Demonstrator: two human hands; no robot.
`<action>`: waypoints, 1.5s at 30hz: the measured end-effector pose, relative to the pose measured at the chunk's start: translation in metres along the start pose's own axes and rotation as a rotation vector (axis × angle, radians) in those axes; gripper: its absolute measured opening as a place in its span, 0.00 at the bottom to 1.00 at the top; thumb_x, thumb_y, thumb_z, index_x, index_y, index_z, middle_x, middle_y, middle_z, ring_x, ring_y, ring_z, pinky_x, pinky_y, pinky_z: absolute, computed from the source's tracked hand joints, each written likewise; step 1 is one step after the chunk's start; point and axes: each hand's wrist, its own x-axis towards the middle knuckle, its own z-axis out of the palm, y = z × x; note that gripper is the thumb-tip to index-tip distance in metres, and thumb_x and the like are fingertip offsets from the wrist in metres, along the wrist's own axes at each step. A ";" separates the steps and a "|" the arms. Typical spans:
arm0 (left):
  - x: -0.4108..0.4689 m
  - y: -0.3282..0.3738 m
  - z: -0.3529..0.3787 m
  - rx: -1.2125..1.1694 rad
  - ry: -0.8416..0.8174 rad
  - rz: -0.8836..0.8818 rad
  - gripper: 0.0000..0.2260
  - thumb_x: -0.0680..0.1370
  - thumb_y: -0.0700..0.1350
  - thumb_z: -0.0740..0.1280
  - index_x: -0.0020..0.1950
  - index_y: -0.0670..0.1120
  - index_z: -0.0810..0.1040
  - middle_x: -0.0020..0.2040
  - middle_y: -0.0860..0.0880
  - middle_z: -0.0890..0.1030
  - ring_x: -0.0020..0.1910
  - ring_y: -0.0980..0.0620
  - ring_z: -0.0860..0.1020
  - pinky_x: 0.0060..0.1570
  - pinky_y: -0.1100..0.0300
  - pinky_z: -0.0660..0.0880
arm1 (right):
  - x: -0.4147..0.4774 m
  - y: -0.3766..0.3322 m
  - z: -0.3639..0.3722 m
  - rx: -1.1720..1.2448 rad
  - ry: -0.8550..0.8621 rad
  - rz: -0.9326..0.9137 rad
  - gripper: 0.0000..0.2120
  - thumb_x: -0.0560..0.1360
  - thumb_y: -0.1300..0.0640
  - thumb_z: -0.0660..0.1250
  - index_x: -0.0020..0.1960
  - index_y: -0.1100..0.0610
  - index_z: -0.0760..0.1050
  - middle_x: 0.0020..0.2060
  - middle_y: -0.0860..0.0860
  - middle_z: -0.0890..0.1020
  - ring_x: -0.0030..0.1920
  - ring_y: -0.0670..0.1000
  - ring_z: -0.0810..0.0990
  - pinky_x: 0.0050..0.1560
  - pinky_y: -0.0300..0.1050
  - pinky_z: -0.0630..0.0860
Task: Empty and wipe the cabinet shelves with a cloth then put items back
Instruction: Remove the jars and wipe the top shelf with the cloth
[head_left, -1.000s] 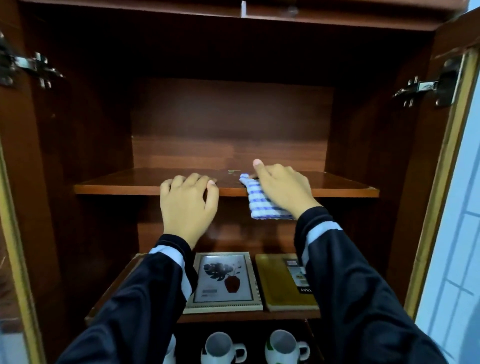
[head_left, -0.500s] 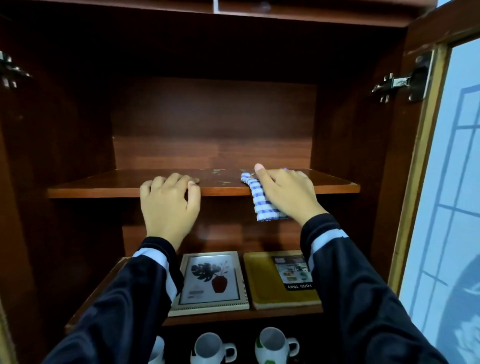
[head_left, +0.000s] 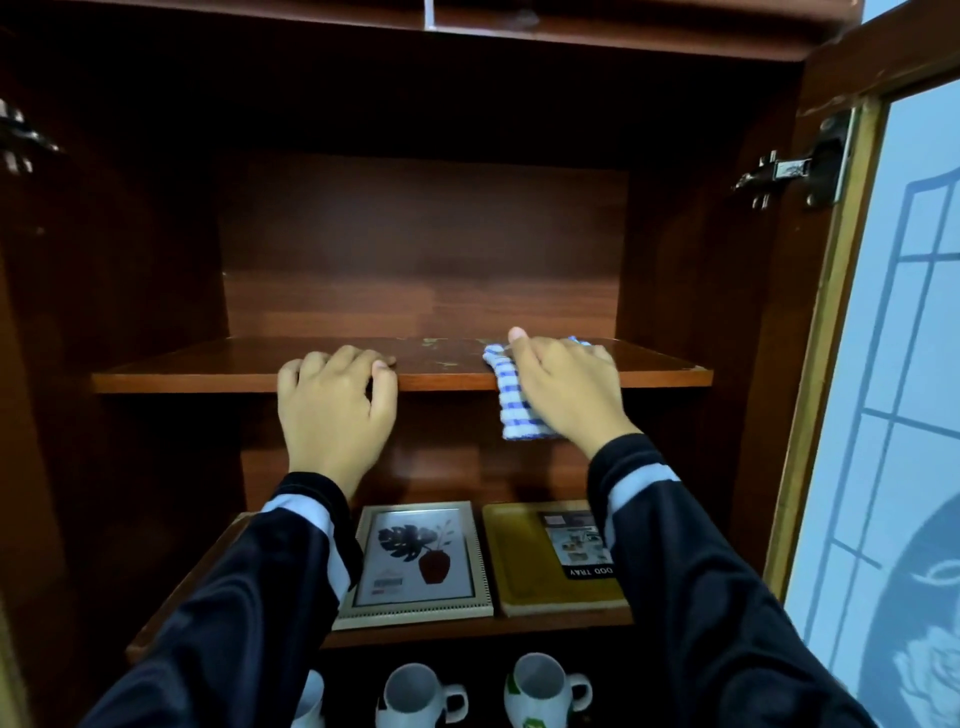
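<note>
Since a second ago the right hand (head_left: 566, 395) and its cloth (head_left: 511, 405) have slid a little to the right along the front edge of the upper shelf (head_left: 208, 371). Over the last half-second neither hand has shifted much.

Head view: the blue-and-white checked cloth lies right of the middle of that front edge. Part of it is on the shelf top and the rest hangs down over the edge. The right hand's fingers are bent close together over the cloth and press it to the wood, with the thumb stretched along its left side. The left hand (head_left: 332, 410) is left of the middle, well apart from the cloth, with its fingers together and hooked over the front edge.

On the lower shelf (head_left: 467, 631) a picture frame (head_left: 415, 561) lies flat, just beside a yellow tray (head_left: 530, 561) on its right. White mugs (head_left: 415, 691) stand below. The open door (head_left: 909, 364) hangs at the right, with a metal hinge (head_left: 784, 171) near its top.
</note>
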 end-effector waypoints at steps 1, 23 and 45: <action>0.000 0.000 0.000 0.001 0.006 0.002 0.17 0.78 0.47 0.55 0.46 0.48 0.85 0.44 0.50 0.84 0.43 0.44 0.78 0.54 0.51 0.63 | -0.002 0.004 -0.001 0.018 0.016 0.021 0.25 0.84 0.48 0.45 0.46 0.55 0.79 0.47 0.52 0.84 0.52 0.57 0.80 0.61 0.56 0.68; 0.001 0.000 0.001 -0.008 -0.028 -0.022 0.20 0.78 0.49 0.52 0.47 0.48 0.84 0.44 0.51 0.83 0.44 0.45 0.77 0.55 0.50 0.63 | 0.011 0.004 -0.009 0.082 -0.178 0.126 0.28 0.83 0.42 0.45 0.50 0.53 0.81 0.47 0.54 0.83 0.53 0.57 0.78 0.63 0.54 0.62; 0.001 0.002 0.001 -0.016 -0.017 -0.027 0.20 0.78 0.48 0.53 0.46 0.48 0.85 0.45 0.50 0.84 0.45 0.44 0.77 0.54 0.49 0.64 | 0.009 0.049 -0.015 -0.051 -0.120 0.230 0.27 0.82 0.44 0.45 0.49 0.54 0.81 0.49 0.56 0.83 0.53 0.59 0.79 0.57 0.53 0.66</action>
